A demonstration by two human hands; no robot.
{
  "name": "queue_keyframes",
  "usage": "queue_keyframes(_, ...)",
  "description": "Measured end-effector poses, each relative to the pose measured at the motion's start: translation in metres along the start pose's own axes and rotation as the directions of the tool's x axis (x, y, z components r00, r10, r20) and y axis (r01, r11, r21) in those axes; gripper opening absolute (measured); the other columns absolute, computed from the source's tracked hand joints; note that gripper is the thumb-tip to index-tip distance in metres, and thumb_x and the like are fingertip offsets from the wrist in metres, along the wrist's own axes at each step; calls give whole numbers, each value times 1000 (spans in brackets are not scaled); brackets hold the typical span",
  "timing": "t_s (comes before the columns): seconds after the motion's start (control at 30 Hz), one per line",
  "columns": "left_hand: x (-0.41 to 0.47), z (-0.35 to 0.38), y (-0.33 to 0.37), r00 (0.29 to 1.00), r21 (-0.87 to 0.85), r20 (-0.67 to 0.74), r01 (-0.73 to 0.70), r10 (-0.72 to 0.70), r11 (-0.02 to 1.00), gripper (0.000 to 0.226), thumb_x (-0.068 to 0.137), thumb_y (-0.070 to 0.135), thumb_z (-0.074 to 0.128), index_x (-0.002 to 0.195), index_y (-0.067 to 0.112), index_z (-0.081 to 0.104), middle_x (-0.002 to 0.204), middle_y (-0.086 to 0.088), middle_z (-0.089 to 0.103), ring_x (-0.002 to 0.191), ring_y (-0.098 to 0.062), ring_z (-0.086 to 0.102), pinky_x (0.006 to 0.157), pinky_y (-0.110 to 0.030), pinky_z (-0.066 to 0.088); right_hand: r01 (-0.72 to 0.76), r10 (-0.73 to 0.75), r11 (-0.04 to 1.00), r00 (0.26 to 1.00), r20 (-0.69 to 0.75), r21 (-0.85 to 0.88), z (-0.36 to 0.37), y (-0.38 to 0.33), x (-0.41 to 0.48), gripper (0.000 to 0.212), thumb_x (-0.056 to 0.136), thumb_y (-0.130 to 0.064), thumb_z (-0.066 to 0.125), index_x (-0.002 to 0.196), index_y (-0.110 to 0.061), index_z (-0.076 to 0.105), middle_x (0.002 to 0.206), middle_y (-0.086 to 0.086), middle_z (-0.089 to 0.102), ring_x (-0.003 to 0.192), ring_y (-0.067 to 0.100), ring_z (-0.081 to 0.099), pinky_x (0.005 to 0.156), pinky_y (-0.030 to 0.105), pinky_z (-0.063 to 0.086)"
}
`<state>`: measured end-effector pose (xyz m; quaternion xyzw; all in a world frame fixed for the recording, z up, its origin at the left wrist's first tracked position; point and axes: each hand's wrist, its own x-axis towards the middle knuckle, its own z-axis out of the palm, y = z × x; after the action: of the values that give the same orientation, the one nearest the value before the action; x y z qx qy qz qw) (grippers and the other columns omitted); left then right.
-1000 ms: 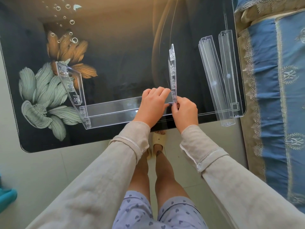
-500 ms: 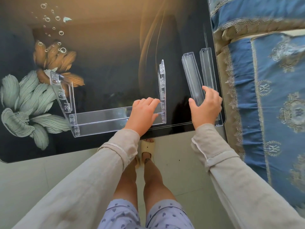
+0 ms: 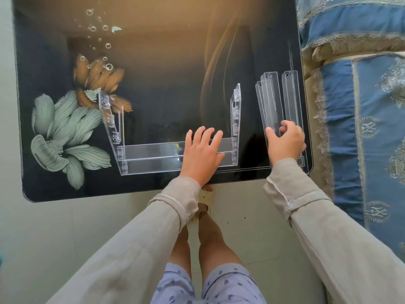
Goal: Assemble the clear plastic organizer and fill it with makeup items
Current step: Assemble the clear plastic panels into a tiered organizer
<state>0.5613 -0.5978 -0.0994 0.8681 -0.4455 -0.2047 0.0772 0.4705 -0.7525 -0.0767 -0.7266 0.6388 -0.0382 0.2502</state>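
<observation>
A glossy black worktop (image 3: pixel 175 62) printed with flowers and bubbles stands on a pale tiled floor (image 3: pixel 65 227), with a blue bed (image 3: pixel 350 128) against its right edge. The clear organizer frame (image 3: pixel 153 159) sits near the front edge, its two side panels upright. The left grip (image 3: pixel 202 154) lies flat on it, fingers straight. The right grip (image 3: pixel 285 143) curls round a loose clear tray (image 3: pixel 268 102), just beside a second tray (image 3: pixel 290 95) at the right rim.

Right hand (image 3: pixel 285 142) off side panel (image 3: pixel 235 113), now gripping loose tray (image 3: pixel 269 102)
</observation>
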Motion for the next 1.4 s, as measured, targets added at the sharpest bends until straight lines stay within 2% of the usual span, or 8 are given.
queue_keyframes(0.13,-28,-12,-19,987,-63,-108,115,-121,991,45,90,23,52,134,15,45,142,-9,46,136,-30,35,116,-49,17,167,-161,976,986,-54,140,-17,-16,-25,40,85,-20,62,122,-7,55,115,13,57,98,20,55,90,27,43)
queue_keyframes(0.27,-59,-23,-51,914,-140,-273,272,-301,952,45,79,12,67,122,9,56,132,-17,54,125,-38,48,108,-55,29,433,-429,882,901,-67,187,-21,-40,-70,40,80,-13,67,118,-6,58,104,8,57,88,10,49,82,11,36)
queue_keyframes(0.43,-77,-30,-91,742,-334,-368,457,-560,825,50,80,10,62,128,3,48,137,-20,46,129,-38,42,107,-54,30,645,-649,757,722,237,107,12,-75,-112,41,81,-15,67,120,-8,58,107,11,61,98,25,57,88,37,47)
queue_keyframes(0.63,-65,-39,-117,547,-726,-235,451,-804,519,55,87,9,54,138,7,34,143,-15,37,133,-28,36,112,-40,30,773,-709,634,574,410,13,51,-103,-120,45,83,-13,64,127,-14,55,113,9,60,105,27,55,92,37,40)
queue_keyframes(0.77,-60,-42,-123,566,-838,-66,416,-822,354,44,89,-3,45,133,6,44,142,-12,37,122,-27,49,103,-41,45,783,-699,622,564,440,-16,61,-107,-113,49,84,-9,63,131,-18,52,113,12,58,104,28,53,94,40,38)
queue_keyframes(1.03,-59,-39,-127,597,-829,-75,408,-799,382,43,87,-9,40,127,4,52,131,-12,49,115,-28,53,101,-40,47,793,-684,606,556,472,-55,68,-103,-108,49,83,-8,64,130,-19,53,112,13,58,104,28,53,96,40,37)
queue_keyframes(1.3,-59,-37,-129,587,-808,-72,439,-806,392,42,91,-4,39,130,7,49,129,-11,52,116,-23,54,97,-22,43,800,-693,596,555,459,-67,71,-108,-107,48,84,-9,65,129,-19,54,112,14,60,103,29,53,96,41,41)
queue_keyframes(1.4,-59,-37,-129,589,-797,-76,450,-805,404,42,92,-4,38,131,7,48,129,-12,53,117,-23,53,99,-25,43,811,-691,581,537,484,-71,70,-110,-103,48,85,-10,63,131,-20,52,113,14,59,105,29,53,96,42,40)
